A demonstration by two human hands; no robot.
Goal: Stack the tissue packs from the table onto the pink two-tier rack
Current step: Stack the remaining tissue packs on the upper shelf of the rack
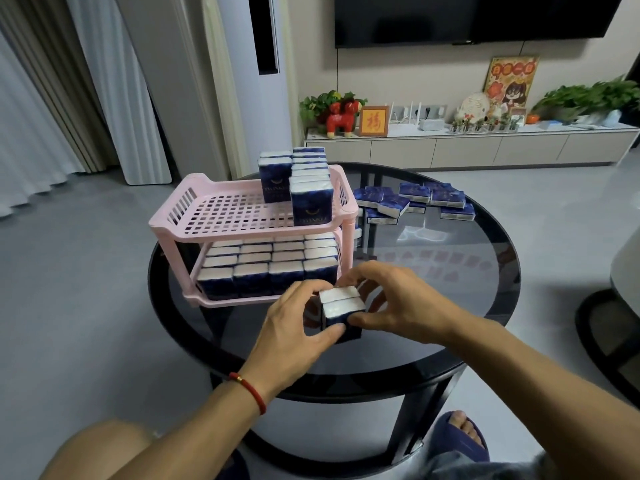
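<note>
A pink two-tier rack (204, 197) stands on the left part of a round dark glass table (433, 306). Its lower tier is packed with upright dark-blue tissue packs (270, 268). On the upper tier, a row of packs (310, 188) stands at the right end. Loose packs (415, 200) lie flat on the table's far side. In front of the rack, two upright packs (341, 306) pressed side by side are gripped between my left hand (294, 330) and my right hand (391, 299).
A TV cabinet (467, 147) with plants and ornaments runs along the far wall. A standing air conditioner (256, 81) and curtains are at the back left. A chair edge (623, 306) shows at the right. My knees and a slippered foot are below the table.
</note>
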